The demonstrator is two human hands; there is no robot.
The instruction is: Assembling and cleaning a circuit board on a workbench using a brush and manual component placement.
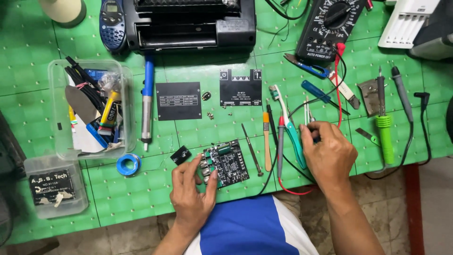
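Circuit board point(226, 163) in left hand point(191, 196) grip; right hand point(328, 153) seemingly pinching tweezers point(307, 113).

A green mat point(198, 198) covers the bench. On it lie a circuit board point(226, 163), two black plates point(178, 100) point(240, 87), a desoldering pump point(147, 104), a solder roll point(128, 165), a clear tub point(89, 108) of odds and ends and a smaller box point(55, 186). Right of the board lie a thin probe point(252, 150), a wooden stick point(267, 141), a toothbrush point(285, 118), blue screwdrivers point(317, 92), a green-handled soldering iron point(384, 127) and a multimeter point(330, 26). A black device point(188, 23) sits at the far edge.
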